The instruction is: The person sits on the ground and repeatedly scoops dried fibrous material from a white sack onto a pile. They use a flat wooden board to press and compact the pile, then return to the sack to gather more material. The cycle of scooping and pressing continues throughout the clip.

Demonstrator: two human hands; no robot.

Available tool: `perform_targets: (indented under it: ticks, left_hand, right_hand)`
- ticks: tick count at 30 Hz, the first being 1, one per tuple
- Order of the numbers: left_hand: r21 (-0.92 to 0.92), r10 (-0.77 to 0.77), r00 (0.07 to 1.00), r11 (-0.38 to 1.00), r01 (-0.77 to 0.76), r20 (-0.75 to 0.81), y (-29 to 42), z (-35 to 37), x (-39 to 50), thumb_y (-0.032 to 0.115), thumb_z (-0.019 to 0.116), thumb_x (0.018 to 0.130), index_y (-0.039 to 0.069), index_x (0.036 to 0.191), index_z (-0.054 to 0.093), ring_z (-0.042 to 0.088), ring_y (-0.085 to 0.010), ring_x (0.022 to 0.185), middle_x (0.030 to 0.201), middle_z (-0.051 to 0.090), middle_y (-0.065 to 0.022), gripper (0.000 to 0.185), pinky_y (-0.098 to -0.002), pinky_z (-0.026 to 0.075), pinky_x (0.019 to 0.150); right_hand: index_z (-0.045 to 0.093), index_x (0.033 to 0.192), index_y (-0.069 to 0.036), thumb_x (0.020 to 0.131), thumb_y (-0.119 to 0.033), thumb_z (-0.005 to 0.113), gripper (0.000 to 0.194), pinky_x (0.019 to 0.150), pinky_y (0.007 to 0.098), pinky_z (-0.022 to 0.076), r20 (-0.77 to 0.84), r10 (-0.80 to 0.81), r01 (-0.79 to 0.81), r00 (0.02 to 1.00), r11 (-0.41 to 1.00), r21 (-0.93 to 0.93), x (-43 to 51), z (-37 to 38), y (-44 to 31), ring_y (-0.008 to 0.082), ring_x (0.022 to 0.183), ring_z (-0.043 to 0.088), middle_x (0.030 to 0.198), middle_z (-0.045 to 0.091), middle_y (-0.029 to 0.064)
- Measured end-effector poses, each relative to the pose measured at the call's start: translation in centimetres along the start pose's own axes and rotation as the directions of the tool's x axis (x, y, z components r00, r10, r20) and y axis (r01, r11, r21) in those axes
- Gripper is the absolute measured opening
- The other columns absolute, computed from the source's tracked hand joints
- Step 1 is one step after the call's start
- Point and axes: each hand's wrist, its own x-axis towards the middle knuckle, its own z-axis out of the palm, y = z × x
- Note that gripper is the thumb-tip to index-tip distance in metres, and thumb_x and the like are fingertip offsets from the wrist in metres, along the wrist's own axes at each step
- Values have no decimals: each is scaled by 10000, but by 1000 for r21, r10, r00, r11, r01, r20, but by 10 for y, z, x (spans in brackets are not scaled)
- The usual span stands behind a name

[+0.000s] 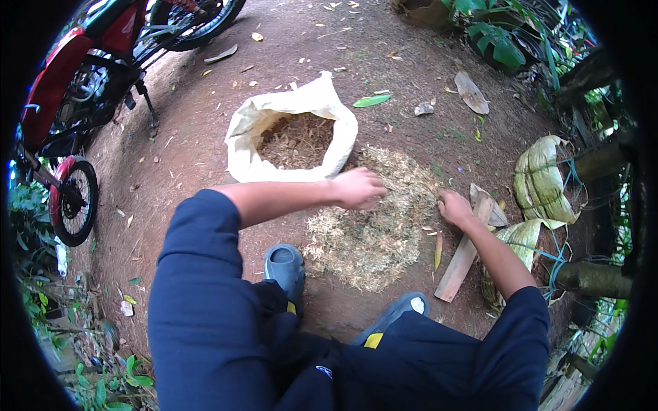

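A loose pile of pale, dry shredded plant matter (383, 251) lies on the ground in front of my feet. My left hand (360, 188) hangs over the pile's upper part, its fingers curled downward; whether they hold any of it is hidden. At the pile's right edge is my right hand (454, 207), with fingers bent inward and their grip unclear. Beyond my left forearm stands a white sack (343, 123) with its mouth wide and rim rolled outward. Brown, coarse dry material (295, 141) shows inside it.
A wooden board (460, 264) lies beneath my right forearm. Two bundled yellowish sacks (540, 180) tied with blue string are at the right, beside wooden poles (593, 280). A red motorcycle (77, 87) stands at upper left. Fallen leaves dot the dirt ground (169, 205).
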Motion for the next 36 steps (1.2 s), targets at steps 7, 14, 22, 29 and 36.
perform_targets:
  ticks: [7, 14, 22, 29, 36]
  left_hand:
    - [85, -203, 927, 967, 241, -314, -64, -73, -135, 195, 647, 904, 123, 1053, 612, 572, -276, 977, 981, 563, -83, 169, -420, 442, 840]
    - [-314, -502, 746, 863, 397, -437, -59, -56, -157, 121, 614, 976, 21, 1186, 569, 667, -337, 949, 1072, 609, -195, 237, -441, 552, 840]
    - [153, -737, 659, 642, 752, -147, -118, -56, -230, 317, 620, 946, -41, 1387, 497, 584, -388, 1202, 1273, 597, -258, 581, -471, 448, 1074]
    - [614, -841, 447, 532, 582, 305, -104, -27, -219, 406, 643, 814, -84, 1173, 716, 471, -382, 1333, 1300, 654, -226, 612, -502, 201, 1179]
    - [716, -849, 203, 523, 463, 488, -141, -5, -225, 621, 577, 828, -45, 1380, 609, 286, -400, 1502, 1521, 499, -244, 865, -489, 102, 1225]
  right_hand:
    - [713, 982, -72, 949, -346, 617, 292, 794, 518, 556, -138, 25, -18, 990, 998, 53, 29, -45, -50, 406, 898, 710, 926, 731, 220]
    - [707, 947, -74, 960, -282, 662, 213, 681, 443, 550, -421, -311, 414, 852, 892, 179, 62, -72, -174, 308, 732, 694, 857, 720, 133]
    - [684, 958, -91, 914, -187, 679, 106, 743, 415, 512, -457, -757, 836, 467, 546, -50, 125, -67, -319, 259, 831, 655, 854, 660, 68]
    - [558, 1324, -51, 842, -149, 656, 502, 1059, 494, 473, -22, -653, 649, 757, 756, -90, 163, -22, -383, 340, 1265, 547, 1323, 558, 167]
    - [263, 1623, -232, 830, -218, 713, 912, 1245, 566, 220, 158, -696, 713, 701, 679, -173, 183, -1, -414, 343, 1550, 234, 1675, 245, 162]
